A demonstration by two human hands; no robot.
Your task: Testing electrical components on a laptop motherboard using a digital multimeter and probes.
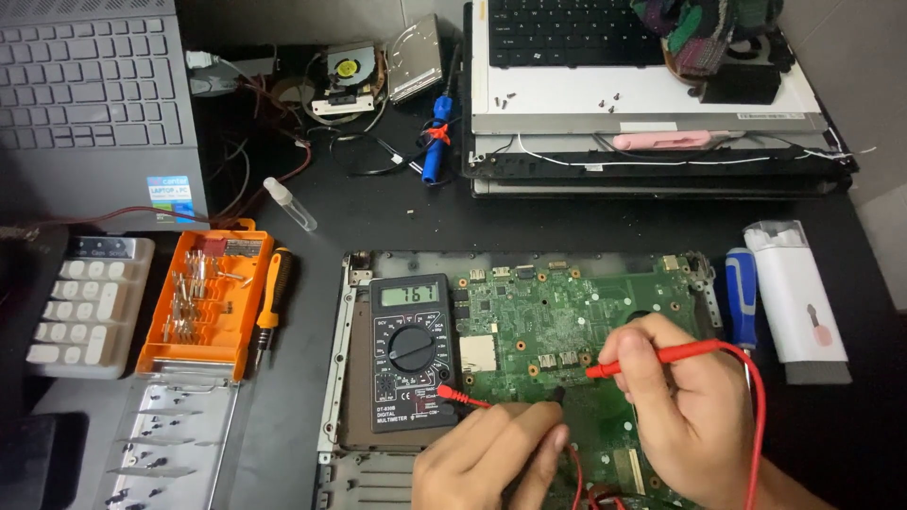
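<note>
A green circuit board [557, 316] lies in an open laptop chassis [351, 283] on the dark desk. A black multimeter [409, 349] with a lit display rests on the chassis' left part, red lead plugged in. My right hand [685, 411] grips a red test probe [652, 359], its tip pointing left onto the board. My left hand [491, 458] pinches a black test probe [559, 392] against the board just left of the red tip. Red and black wires run under both hands.
An orange screwdriver bit case [208, 297] and an orange-handled driver [272, 302] lie left. A blue screwdriver [742, 297] and white box [798, 293] sit right. A grey laptop [94, 104], small white keypad [80, 307], stacked laptop parts [652, 123] and a fan [350, 71] surround.
</note>
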